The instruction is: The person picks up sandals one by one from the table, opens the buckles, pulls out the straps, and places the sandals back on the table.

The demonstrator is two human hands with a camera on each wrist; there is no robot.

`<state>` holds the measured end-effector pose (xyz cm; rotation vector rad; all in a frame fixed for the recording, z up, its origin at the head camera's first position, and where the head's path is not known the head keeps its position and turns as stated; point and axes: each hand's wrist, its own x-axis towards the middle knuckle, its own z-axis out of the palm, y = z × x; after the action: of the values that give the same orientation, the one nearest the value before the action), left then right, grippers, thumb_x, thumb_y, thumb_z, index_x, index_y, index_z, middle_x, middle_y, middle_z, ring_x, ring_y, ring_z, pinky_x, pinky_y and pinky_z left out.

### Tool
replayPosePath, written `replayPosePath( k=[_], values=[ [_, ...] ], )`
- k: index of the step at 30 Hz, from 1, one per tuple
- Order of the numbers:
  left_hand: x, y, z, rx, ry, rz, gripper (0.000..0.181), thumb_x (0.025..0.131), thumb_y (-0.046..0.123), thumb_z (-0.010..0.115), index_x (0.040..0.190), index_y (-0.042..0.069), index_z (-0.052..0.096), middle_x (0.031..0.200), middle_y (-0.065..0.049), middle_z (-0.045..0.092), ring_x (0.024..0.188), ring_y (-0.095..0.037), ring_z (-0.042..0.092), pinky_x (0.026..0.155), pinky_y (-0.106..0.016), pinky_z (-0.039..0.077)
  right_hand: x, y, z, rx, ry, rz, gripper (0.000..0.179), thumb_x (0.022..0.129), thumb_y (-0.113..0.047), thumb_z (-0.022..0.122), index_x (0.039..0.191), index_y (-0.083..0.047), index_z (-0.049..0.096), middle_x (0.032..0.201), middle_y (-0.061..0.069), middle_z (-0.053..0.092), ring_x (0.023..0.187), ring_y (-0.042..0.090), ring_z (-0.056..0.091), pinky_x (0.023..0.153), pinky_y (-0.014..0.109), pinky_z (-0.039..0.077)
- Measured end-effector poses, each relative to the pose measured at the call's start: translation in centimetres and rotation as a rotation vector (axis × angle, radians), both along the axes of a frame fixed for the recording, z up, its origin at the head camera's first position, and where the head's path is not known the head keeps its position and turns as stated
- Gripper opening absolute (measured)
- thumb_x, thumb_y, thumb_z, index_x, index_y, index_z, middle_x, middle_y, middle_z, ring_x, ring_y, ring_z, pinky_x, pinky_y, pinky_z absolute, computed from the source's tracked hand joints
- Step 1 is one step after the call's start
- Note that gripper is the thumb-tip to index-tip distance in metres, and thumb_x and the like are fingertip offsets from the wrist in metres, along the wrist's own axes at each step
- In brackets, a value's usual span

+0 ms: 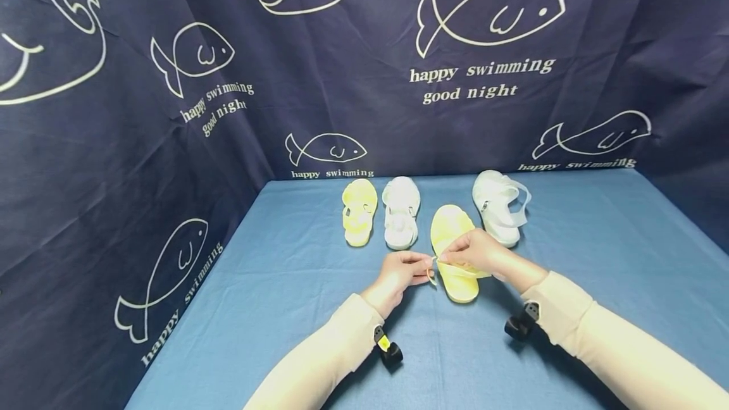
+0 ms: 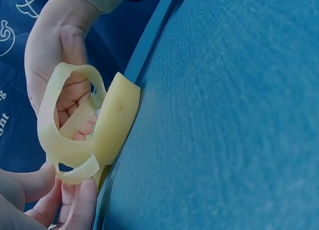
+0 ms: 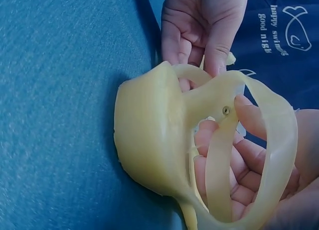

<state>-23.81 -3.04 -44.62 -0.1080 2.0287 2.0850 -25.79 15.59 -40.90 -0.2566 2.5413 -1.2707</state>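
Observation:
A yellow sandal (image 1: 450,223) stands toe away on the blue cloth, its straps loose and looped. My left hand (image 1: 401,274) pinches the free end of a thin strap (image 2: 79,172) between thumb and fingers, at the sandal's left side. From the right, my right hand (image 1: 475,252) reaches over the sandal and pinches its strap near a small metal rivet (image 3: 226,110). In the right wrist view the heel end (image 3: 144,130) faces the camera, and the right fingers pass inside the strap loop (image 3: 281,135).
Left of the handled sandal stand another yellow sandal (image 1: 359,207) and a pale white one (image 1: 401,198). Just behind my right hand is a second white sandal (image 1: 492,188) with its strap sticking out. Dark blue fish-print curtains (image 1: 353,81) border the table (image 1: 285,271) at the back and sides.

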Motion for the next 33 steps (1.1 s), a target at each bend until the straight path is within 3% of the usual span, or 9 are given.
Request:
replayPosePath(
  k=[12, 25, 29, 33],
  values=[
    [0.1, 0.9, 0.1, -0.043, 0.037, 0.020, 0.012, 0.085, 0.003, 0.071, 0.094, -0.005, 0.074, 0.075, -0.009, 0.072, 0.063, -0.010, 0.066, 0.070, -0.030, 0.060, 0.0, 0.6, -0.4, -0.022, -0.063, -0.040, 0.030, 0.084, -0.028, 0.076, 0.100, -0.003, 0.076, 0.094, 0.005, 0.074, 0.080, 0.011, 0.062, 0.070, 0.027, 0.053],
    [-0.2, 1.5, -0.1, 0.024, 0.096, 0.096, 0.013, 0.083, -0.004, 0.071, 0.092, -0.012, 0.072, 0.076, -0.017, 0.072, 0.058, -0.009, 0.063, 0.064, -0.028, 0.060, 0.0, 0.6, -0.8, -0.022, -0.048, -0.040, 0.029, 0.084, -0.029, 0.076, 0.098, -0.004, 0.077, 0.090, 0.001, 0.073, 0.079, 0.012, 0.058, 0.068, 0.026, 0.049],
    [-0.7, 1.3, 0.6, -0.018, 0.129, 0.086, 0.012, 0.084, -0.003, 0.071, 0.092, -0.013, 0.072, 0.075, -0.017, 0.071, 0.057, -0.009, 0.062, 0.064, -0.028, 0.060, 0.3, 0.5, -0.8, -0.021, -0.030, -0.030, 0.029, 0.083, -0.029, 0.076, 0.097, -0.003, 0.076, 0.089, 0.002, 0.073, 0.078, 0.011, 0.058, 0.067, 0.026, 0.049],
    [-0.8, 1.3, 0.9, -0.064, 0.097, 0.040, 0.011, 0.083, -0.002, 0.071, 0.091, -0.010, 0.073, 0.077, -0.016, 0.072, 0.059, -0.010, 0.065, 0.066, -0.030, 0.060, 0.4, 0.7, -0.8, -0.007, -0.028, -0.036, 0.028, 0.085, -0.028, 0.074, 0.100, -0.004, 0.076, 0.094, 0.003, 0.073, 0.081, 0.012, 0.058, 0.069, 0.026, 0.049]
  ],
)
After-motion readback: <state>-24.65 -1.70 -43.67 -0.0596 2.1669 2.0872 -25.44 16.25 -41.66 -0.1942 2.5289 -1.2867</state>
